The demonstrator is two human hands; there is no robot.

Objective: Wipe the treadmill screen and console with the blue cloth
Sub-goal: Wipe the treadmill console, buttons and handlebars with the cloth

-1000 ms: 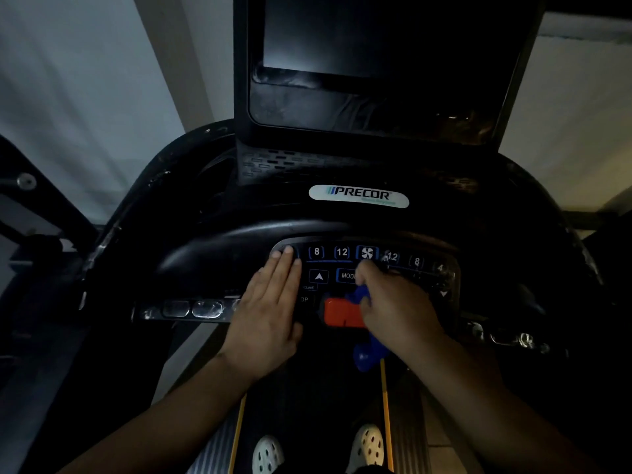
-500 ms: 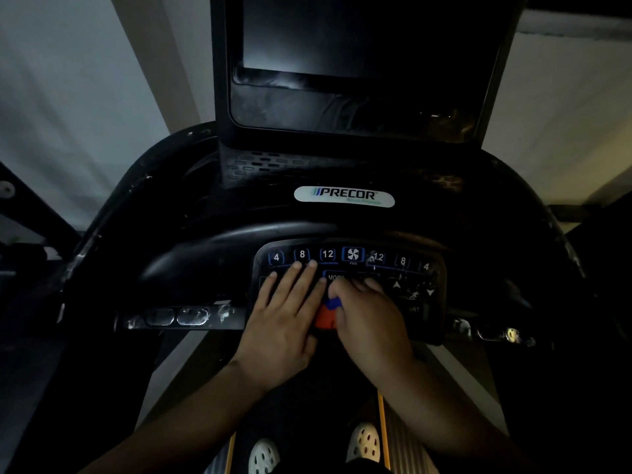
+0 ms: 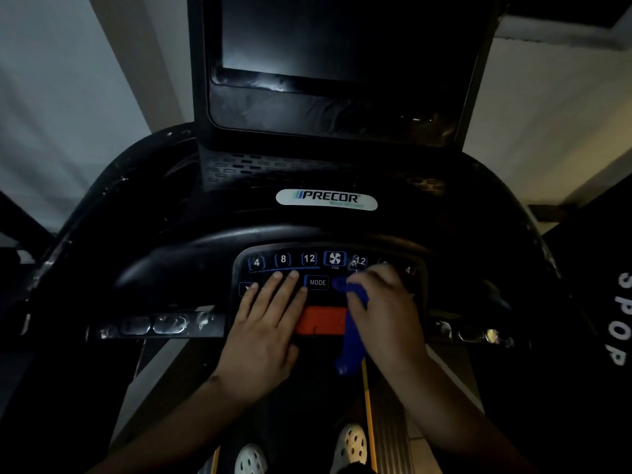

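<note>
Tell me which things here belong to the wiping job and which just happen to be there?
Part of the job:
blue cloth, held in the right hand
keypad under the left hand
dark screen

Just there:
Precor badge
red stop button
white shoes

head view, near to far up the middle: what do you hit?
Shoes → red button → MODE key → fan key → PRECOR badge → vent slots → screen.
</note>
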